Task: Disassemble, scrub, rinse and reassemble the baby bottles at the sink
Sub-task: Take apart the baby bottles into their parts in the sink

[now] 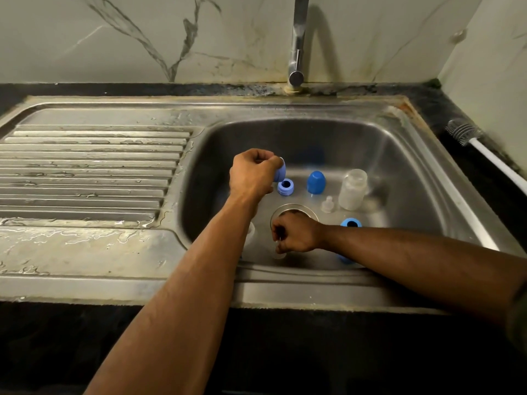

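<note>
In the steel sink (399, 143) the bottles lie in bits, unwashed I think, as the left hand (252, 175) pinches a pale blue cap (281, 172) and the right hand (296, 235) curls round something small.

Sink basin (399, 155) sits right of the drainboard (91, 166), tap (298, 52) behind it. In the basin: ring (285, 187), cap (316, 182) to its right, bottle (353, 189) further right, nipple (328, 204) before them. Drain (293, 209) lies centre. A brush (479, 146) rests on the counter (490, 189), right of the sink.
</note>
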